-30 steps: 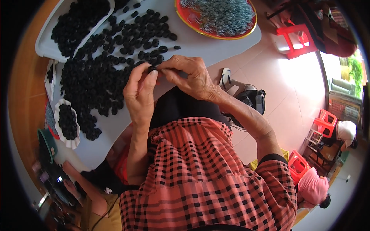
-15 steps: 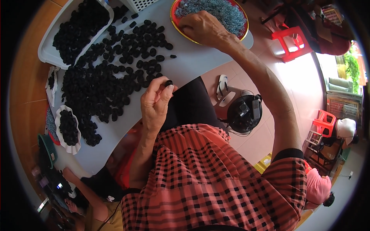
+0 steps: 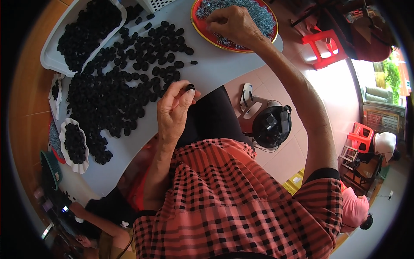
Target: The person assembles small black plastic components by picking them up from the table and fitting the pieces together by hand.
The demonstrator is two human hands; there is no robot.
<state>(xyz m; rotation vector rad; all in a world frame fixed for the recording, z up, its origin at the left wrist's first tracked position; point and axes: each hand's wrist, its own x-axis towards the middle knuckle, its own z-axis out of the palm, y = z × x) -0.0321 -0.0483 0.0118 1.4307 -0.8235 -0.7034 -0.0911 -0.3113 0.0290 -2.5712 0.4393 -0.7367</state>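
Observation:
My left hand (image 3: 171, 116) is closed in front of the table edge, pinching a small black plastic cap (image 3: 190, 87) between thumb and fingers. At the far side, my right hand (image 3: 236, 26) hovers over a red dish (image 3: 199, 31) with a gold rim, its fingers curled together. Small silvery metal pieces (image 3: 261, 20), which look like springs, fill that dish. Whatever the right fingertips hold is too small to make out. Many loose black caps (image 3: 108, 99) lie heaped on the table left of both hands.
A white tub (image 3: 48, 60) of black caps stands at the far left, near a white perforated basket (image 3: 158, 3). A scalloped white dish (image 3: 83, 166) holds more caps. Red stools (image 3: 320, 49) stand on the tiled floor. Another person's arm (image 3: 101, 222) shows at lower left.
My right hand has lifted slightly off the metal pieces and shifted a little farther away and to the right. My left hand keeps its pinch on the cap, almost still.

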